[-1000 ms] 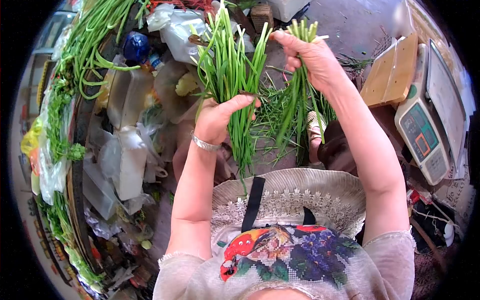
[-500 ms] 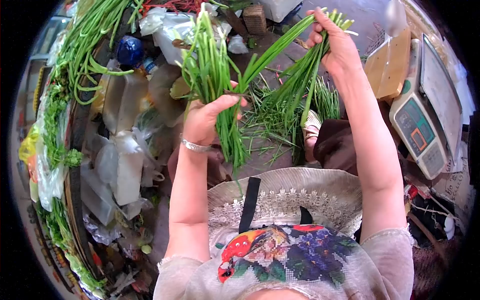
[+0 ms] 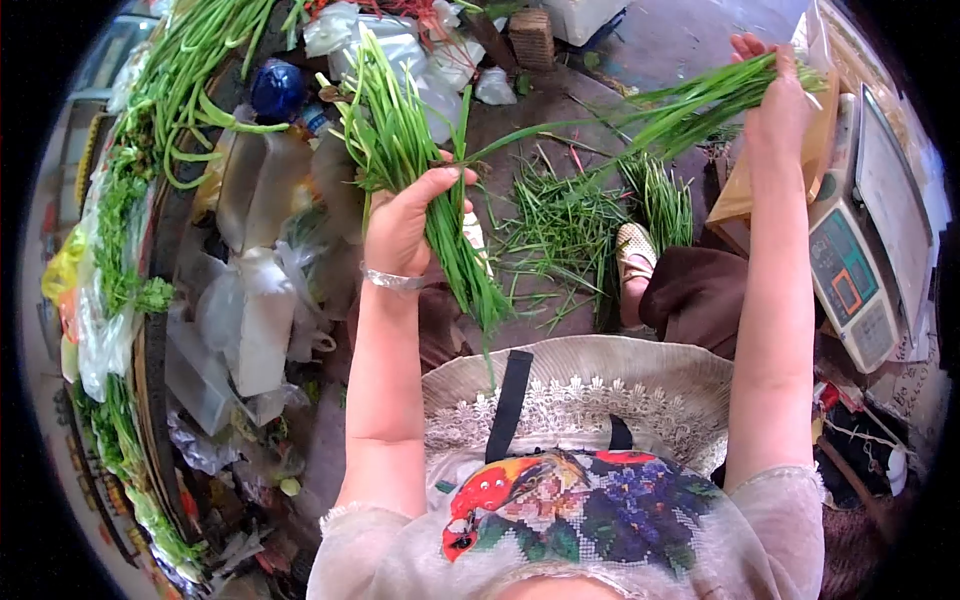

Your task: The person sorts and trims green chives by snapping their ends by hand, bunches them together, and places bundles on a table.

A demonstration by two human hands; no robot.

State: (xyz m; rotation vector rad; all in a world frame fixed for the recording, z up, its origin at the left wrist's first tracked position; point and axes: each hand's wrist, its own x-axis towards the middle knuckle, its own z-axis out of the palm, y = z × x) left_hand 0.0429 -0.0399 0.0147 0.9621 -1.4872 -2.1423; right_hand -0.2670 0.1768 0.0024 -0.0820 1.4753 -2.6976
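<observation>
A thick bunch of long green stalks [image 3: 392, 125] is wrapped by my left hand [image 3: 405, 222], pale ends up and leafy ends hanging towards my lap. At the upper right, my right hand [image 3: 778, 100] grips a thinner bundle of green stalks [image 3: 700, 103] that trails leftward, with a few strands reaching towards the left bunch. On the ground between my feet lie a heap of loose green blades [image 3: 560, 222] and a small upright clump of greens [image 3: 660, 205].
The scale [image 3: 855, 260] stands at the right beside a tan board [image 3: 745, 190]. Long green vegetables [image 3: 195, 60] and herbs [image 3: 122, 220] line the left edge. A white foam box [image 3: 262, 325], plastic bags and a blue round object [image 3: 276, 90] lie inside that edge.
My right hand has moved right with its bundle, which has swung from hanging down to nearly level and drawn away from the left bunch. My left hand still holds its bunch, now tilted more.
</observation>
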